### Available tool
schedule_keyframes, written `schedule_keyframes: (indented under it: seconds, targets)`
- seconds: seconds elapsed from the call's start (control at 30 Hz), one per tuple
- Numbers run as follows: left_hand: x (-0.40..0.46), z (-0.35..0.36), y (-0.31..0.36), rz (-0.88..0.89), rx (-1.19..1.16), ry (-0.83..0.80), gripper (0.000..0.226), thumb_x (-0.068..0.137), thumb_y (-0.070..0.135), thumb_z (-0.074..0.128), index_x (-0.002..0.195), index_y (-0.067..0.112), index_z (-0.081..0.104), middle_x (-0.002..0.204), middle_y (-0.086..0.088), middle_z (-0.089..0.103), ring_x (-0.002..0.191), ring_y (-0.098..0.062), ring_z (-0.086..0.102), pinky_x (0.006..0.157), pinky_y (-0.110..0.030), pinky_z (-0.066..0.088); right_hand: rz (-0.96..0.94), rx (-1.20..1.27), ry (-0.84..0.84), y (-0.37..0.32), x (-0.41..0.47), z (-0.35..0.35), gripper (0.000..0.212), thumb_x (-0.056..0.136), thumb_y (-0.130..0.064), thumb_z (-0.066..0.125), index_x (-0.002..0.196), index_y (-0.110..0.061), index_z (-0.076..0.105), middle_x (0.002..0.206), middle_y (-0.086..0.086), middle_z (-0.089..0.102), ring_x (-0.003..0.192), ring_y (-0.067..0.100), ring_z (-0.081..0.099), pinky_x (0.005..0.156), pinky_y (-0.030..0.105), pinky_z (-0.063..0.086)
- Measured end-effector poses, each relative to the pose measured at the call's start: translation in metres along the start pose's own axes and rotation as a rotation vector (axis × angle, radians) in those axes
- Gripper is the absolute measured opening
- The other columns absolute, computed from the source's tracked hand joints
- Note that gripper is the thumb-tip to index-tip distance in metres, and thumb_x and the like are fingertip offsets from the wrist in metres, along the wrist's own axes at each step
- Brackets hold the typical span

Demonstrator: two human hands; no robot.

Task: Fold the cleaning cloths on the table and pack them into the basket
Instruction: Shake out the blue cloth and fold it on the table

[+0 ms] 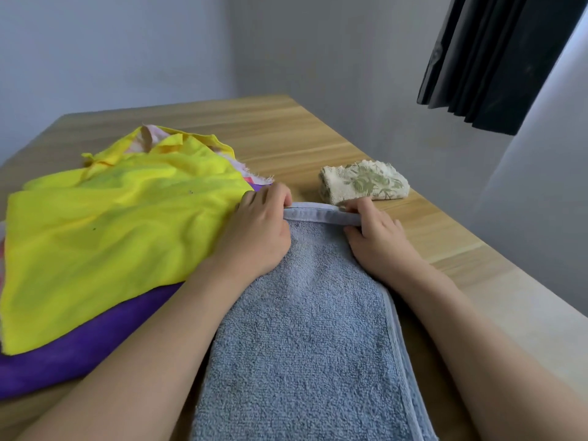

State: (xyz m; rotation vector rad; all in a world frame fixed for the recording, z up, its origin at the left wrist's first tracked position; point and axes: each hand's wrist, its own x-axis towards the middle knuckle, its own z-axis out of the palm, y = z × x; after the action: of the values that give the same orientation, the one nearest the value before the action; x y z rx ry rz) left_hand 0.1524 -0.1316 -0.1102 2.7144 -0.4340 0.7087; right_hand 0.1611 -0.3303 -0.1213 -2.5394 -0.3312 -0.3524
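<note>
A grey-blue terry cloth (pixel 305 338) lies lengthwise on the wooden table (pixel 286 135) in front of me. My left hand (pixel 257 230) pinches its far hem at the left corner. At the right corner of that same hem, my right hand (pixel 375 240) pinches the edge between thumb and fingers. A folded beige cloth with a green leaf print (pixel 366 183) sits just beyond my right hand. To the left lies a pile with a yellow cloth (pixel 117 224) on top of a purple cloth (pixel 79 342). No basket is in view.
The table's right edge (pixel 509 281) runs close beside my right arm. A grey wall stands behind the table, and a dark curtain (pixel 490 58) hangs at the upper right. Pink fabric (pixel 149 135) peeks out behind the yellow cloth.
</note>
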Motion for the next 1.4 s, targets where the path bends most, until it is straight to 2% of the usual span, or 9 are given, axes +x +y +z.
schedule_keyframes:
  seconds: [0.2,0.33,0.47,0.63,0.83,1.07,1.2,1.3,1.4]
  targets:
    - [0.001,-0.004,0.005,0.166,-0.008,0.123,0.024,0.070,0.013,0.039,0.085,0.013,0.057,0.093,-0.002,0.053,0.090,-0.024,0.046,0.081,-0.031,0.040,-0.073,-0.030,-0.050,-0.002,0.002,-0.002,0.051,0.086,-0.010,0.048,0.136,-0.021,0.044,0.129,0.002,0.051,0.121,0.025,0.045,0.099,0.037,0.033]
    - [-0.009,-0.009,0.015,0.185,-0.036,0.045,0.020,0.072,0.015,0.038,0.083,0.015,0.054,0.087,0.000,0.059,0.082,-0.025,0.048,0.075,-0.038,0.045,-0.113,0.123,0.023,-0.004,-0.010,-0.012,0.031,0.077,-0.005,0.057,0.106,-0.012,0.062,0.102,0.001,0.052,0.095,0.019,0.053,0.081,0.021,0.037]
    - [-0.027,-0.027,0.022,0.161,0.081,-0.034,0.028,0.075,0.020,0.032,0.091,0.014,0.054,0.086,-0.002,0.063,0.080,-0.028,0.051,0.071,-0.040,0.048,-0.104,0.177,-0.059,-0.015,-0.036,-0.030,0.025,0.076,-0.005,0.059,0.092,-0.018,0.045,0.077,-0.006,0.052,0.067,0.011,0.046,0.058,0.017,0.035]
    - [-0.029,-0.083,0.049,0.271,0.327,-0.065,0.029,0.070,0.015,0.035,0.083,0.016,0.061,0.079,-0.003,0.061,0.076,-0.030,0.058,0.065,-0.035,0.047,-0.098,0.176,-0.091,-0.050,-0.062,-0.088,0.023,0.079,-0.003,0.053,0.092,-0.015,0.038,0.072,-0.004,0.042,0.063,0.011,0.035,0.054,0.023,0.030]
    - [-0.035,-0.200,0.104,0.336,0.178,-0.061,0.041,0.080,0.021,0.036,0.120,0.015,0.043,0.112,-0.004,0.057,0.104,-0.028,0.050,0.088,-0.038,0.038,-0.184,0.053,-0.015,-0.103,-0.106,-0.192,0.022,0.073,-0.005,0.060,0.082,-0.019,0.045,0.065,-0.006,0.046,0.059,0.015,0.035,0.050,0.019,0.031]
    - [-0.076,-0.320,0.162,0.615,0.230,0.080,0.033,0.087,0.019,0.058,0.109,0.027,0.034,0.099,0.000,0.053,0.086,-0.025,0.050,0.074,-0.031,0.035,-0.164,0.074,0.060,-0.164,-0.182,-0.306,0.020,0.070,-0.010,0.066,0.072,-0.027,0.056,0.070,-0.007,0.056,0.062,0.012,0.048,0.058,0.026,0.044]
    - [-0.084,-0.382,0.191,0.679,0.352,0.238,0.021,0.089,0.026,0.053,0.109,0.024,0.047,0.088,-0.002,0.051,0.075,-0.027,0.052,0.068,-0.036,0.043,-0.130,0.345,-0.056,-0.197,-0.209,-0.359,0.014,0.082,-0.004,0.064,0.090,-0.015,0.060,0.085,0.006,0.059,0.077,0.018,0.055,0.071,0.031,0.050]
    - [-0.085,-0.413,0.203,0.655,0.430,0.301,0.027,0.089,0.039,0.044,0.109,0.023,0.054,0.089,-0.003,0.054,0.077,-0.028,0.056,0.070,-0.038,0.045,-0.167,0.521,-0.146,-0.215,-0.227,-0.386,0.026,0.087,-0.007,0.064,0.102,-0.024,0.050,0.109,0.016,0.059,0.098,0.033,0.062,0.090,0.047,0.054]
    - [-0.090,-0.435,0.217,0.645,0.463,0.327,0.035,0.090,0.044,0.036,0.102,0.020,0.058,0.089,-0.002,0.057,0.081,-0.026,0.057,0.071,-0.036,0.042,-0.216,0.653,-0.143,-0.229,-0.242,-0.397,0.023,0.089,-0.007,0.061,0.100,-0.021,0.046,0.107,0.012,0.058,0.094,0.026,0.061,0.083,0.039,0.056]
